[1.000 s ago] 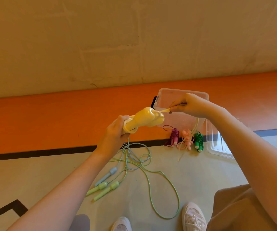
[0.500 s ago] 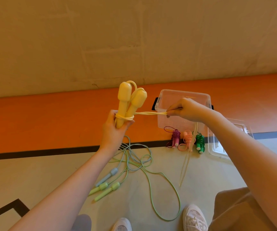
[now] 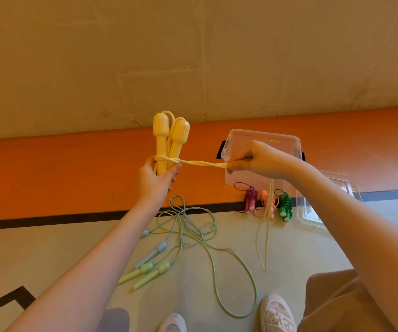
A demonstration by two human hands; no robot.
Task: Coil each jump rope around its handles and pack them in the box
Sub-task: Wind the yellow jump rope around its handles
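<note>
The person's left hand point(image 3: 156, 178) grips the lower ends of two yellow handles point(image 3: 169, 140), fingers curled round them, holding the pair upright and side by side. A turn of yellow rope point(image 3: 200, 162) is wrapped round the handles just above the fingers. From there a doubled, twisted length runs taut and level to the right hand point(image 3: 257, 159), which pinches it between thumb and curled fingers. Below that hand the rest of the rope hangs in a long loop, its lowest point just above the floor point(image 3: 73, 245).

The clear plastic box point(image 3: 262, 142) stands open on the floor behind the right hand; its contents cannot be made out. Its lid point(image 3: 313, 212) lies beside it, to the right. In front of the box lie three coiled ropes in a row: a purple one point(image 3: 250, 200), a pink one point(image 3: 268, 204) and a green one point(image 3: 285, 204). Nearer the person, a pale green rope point(image 3: 217, 259) and a grey-blue rope point(image 3: 159, 248) lie loose and tangled together. Two white shoes point(image 3: 278, 312) show at the bottom edge.
</note>
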